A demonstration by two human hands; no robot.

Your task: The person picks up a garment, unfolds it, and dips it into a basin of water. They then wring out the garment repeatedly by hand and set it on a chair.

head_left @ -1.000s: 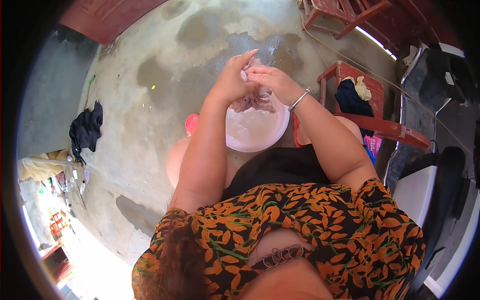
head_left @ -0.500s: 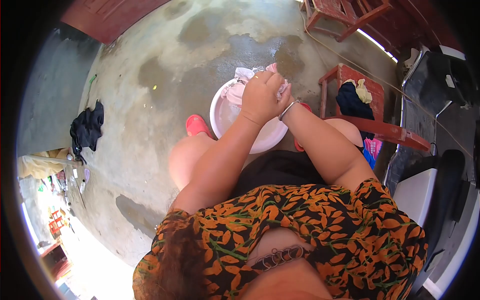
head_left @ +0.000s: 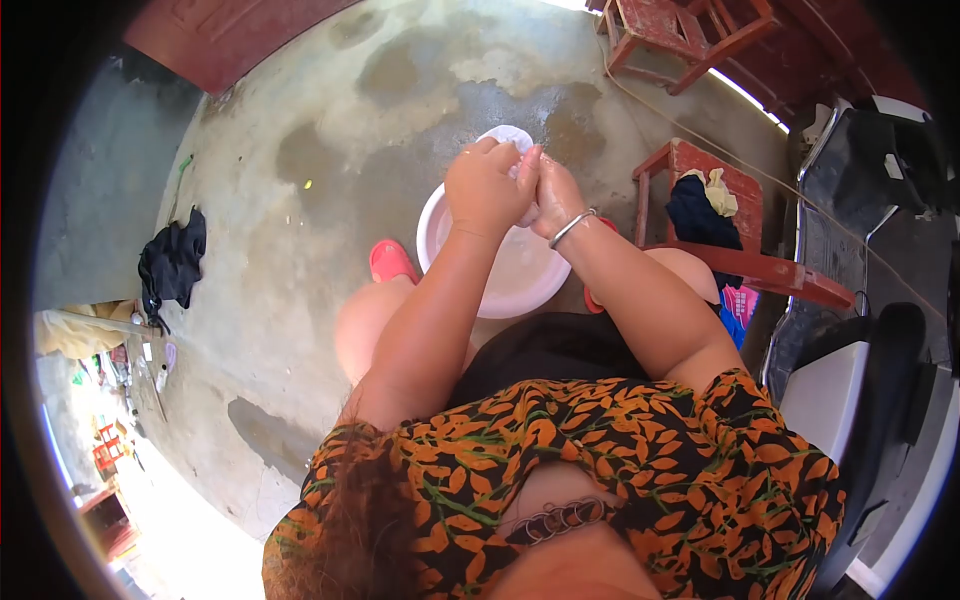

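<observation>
A wet, pale pink-and-white cloth (head_left: 508, 136) is bunched between my two hands above a white basin (head_left: 430, 240). My left hand (head_left: 485, 188) wraps over the cloth from the left, its knuckles uppermost. Against it from the right presses my right hand (head_left: 556, 196), closed on the same cloth, with a silver bangle at the wrist. Part of the cloth bulges out beyond the hands; the rest is mostly hidden by the fingers. Cloudy water (head_left: 520, 265) shows in the basin, which stands on the floor between my feet.
A red wooden stool (head_left: 745, 180) with dark and cream cloths (head_left: 705, 210) stands at the right, near a black chair (head_left: 870, 170). Another red stool (head_left: 660, 30) is farther back. Black fabric (head_left: 172, 258) lies at the left. The concrete floor (head_left: 300, 230) has wet patches.
The hands have shifted slightly left and pulled closer around the cloth. Its loose pink and white folds, spread over the basin's rim before, are now gathered into a compact bunch.
</observation>
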